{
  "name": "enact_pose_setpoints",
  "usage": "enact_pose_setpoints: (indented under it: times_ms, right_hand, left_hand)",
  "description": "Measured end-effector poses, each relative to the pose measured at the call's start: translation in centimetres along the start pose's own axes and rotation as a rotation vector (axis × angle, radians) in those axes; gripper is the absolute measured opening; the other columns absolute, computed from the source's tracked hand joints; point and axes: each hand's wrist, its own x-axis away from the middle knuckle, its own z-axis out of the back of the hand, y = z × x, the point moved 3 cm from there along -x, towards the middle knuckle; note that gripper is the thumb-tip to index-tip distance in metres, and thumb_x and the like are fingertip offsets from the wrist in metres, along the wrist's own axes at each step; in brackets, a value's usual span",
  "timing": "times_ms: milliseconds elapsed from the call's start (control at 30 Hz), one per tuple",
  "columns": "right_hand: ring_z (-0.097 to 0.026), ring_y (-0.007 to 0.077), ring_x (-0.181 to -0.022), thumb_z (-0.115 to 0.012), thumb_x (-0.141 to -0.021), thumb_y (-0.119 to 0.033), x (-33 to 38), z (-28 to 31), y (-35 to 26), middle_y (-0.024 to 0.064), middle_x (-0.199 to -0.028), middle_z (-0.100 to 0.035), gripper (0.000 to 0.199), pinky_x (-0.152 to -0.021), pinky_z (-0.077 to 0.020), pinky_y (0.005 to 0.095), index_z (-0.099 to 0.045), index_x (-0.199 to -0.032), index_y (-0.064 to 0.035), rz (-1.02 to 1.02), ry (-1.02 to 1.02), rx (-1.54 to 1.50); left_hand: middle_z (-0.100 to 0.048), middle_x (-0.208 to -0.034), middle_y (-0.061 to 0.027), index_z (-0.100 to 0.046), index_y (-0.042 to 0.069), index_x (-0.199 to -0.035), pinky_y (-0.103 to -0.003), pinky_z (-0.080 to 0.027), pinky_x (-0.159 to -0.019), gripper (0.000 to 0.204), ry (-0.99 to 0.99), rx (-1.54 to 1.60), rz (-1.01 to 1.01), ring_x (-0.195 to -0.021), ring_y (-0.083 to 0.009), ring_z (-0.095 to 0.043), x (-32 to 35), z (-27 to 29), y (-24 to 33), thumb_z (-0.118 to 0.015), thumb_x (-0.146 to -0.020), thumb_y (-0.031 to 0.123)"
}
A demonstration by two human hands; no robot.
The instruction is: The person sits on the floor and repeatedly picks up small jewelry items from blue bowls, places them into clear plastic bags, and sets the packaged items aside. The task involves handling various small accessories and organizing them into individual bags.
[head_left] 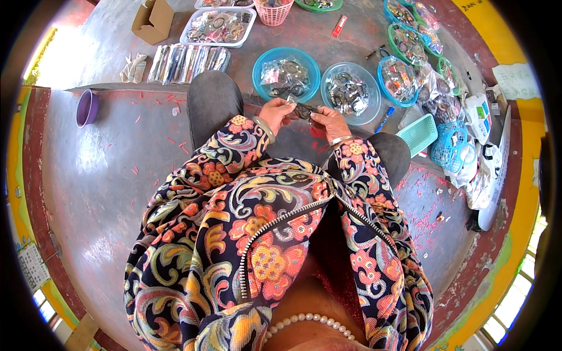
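My left hand [275,116] and my right hand [331,124] meet in front of my knees, fingers pinched. Between them they hold a small dark looped band [304,111]; its exact kind is too small to make out. A bit of clear plastic shows at the left fingertips. Just beyond my left hand stands a blue bowl [257,75] with clear packets and dark bands in it. Close to my right hand is a pale clear-blue bowl [372,111] holding dark bands and small packets.
At the far left lie a row of packed strips [188,64], white gloves [134,68] and a cardboard box [152,22]. A white tray [186,38] and pink basket [274,16] stand behind. To the right are a blue pen [385,119], green basket [418,134] and several filled bowls.
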Motion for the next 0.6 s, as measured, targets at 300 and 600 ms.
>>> enact_pose_setpoints:
  times_ms: [300, 600]
  right_hand:
    - [-0.057, 0.0105, -0.063, -0.061, -0.075, -0.005, 0.1, 0.0, -0.5, 0.0036, -0.074, -0.059, 0.011, -0.059, -0.0465, 0.0213, -0.056, -0.083, -0.0010, 0.031, -0.004, 0.026]
    - [-0.051, 0.0062, -0.050, -0.061, -0.075, -0.011, -0.3, 0.7, -0.4, 0.0014, -0.062, -0.057, 0.013, -0.044, -0.0372, 0.0170, -0.059, -0.083, -0.0007, 0.009, 0.030, 0.158]
  left_hand:
    - [-0.057, -0.072, -0.0004, -0.053, 0.007, -0.085, -0.021, -0.036, -0.047, 0.015, 0.032, -0.119, -0.010, -0.064, -0.0114, -0.057, 0.5, -0.2, 0.6, -0.059, -0.078, 0.019]
    - [-0.057, -0.083, -0.0025, -0.055, 0.004, -0.091, -0.023, -0.040, -0.045, 0.026, 0.148, -0.190, -0.035, -0.067, -0.0113, -0.056, 0.3, 0.3, 0.3, -0.060, -0.076, 0.026]
